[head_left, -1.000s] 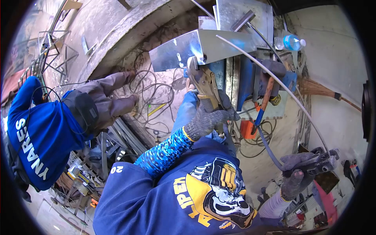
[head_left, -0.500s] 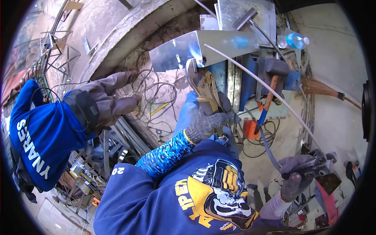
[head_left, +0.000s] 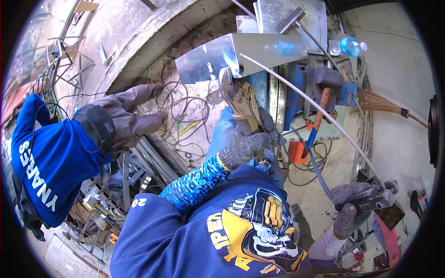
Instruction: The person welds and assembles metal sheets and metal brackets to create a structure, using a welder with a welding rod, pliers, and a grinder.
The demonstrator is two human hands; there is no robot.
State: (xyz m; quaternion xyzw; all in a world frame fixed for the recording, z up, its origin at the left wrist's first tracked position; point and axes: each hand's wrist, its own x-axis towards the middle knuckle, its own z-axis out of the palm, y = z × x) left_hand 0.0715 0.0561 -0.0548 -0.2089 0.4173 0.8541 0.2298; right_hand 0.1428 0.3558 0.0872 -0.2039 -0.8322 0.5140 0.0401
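My left hand point(head_left: 245, 146), in a grey knit glove, is closed around the handles of locking pliers point(head_left: 242, 99). Their jaws sit at the lower edge of a bent, shiny sheet-metal piece point(head_left: 264, 51). At the lower right, my gloved right hand point(head_left: 352, 206) grips an electrode holder point(head_left: 378, 197). A long thin welding rod point(head_left: 315, 106) runs from this holder up to the left, its tip appearing over the metal piece near the bend; contact cannot be made out. The blue-and-steel vise point(head_left: 273, 92) is below the sheet metal.
A hammer point(head_left: 322, 92) leans by the vise, a bottle point(head_left: 350, 47) and broom point(head_left: 382, 104) beyond it. Another T-shaped hammer point(head_left: 290, 21) lies on metal plates. Cables point(head_left: 185, 104) coil on the floor. A co-worker point(head_left: 60, 157) in blue bends over at left.
The sheet metal, pliers and rod tip appear slightly higher in view. The co-worker's body has shifted a little. Both my hands keep their holds.
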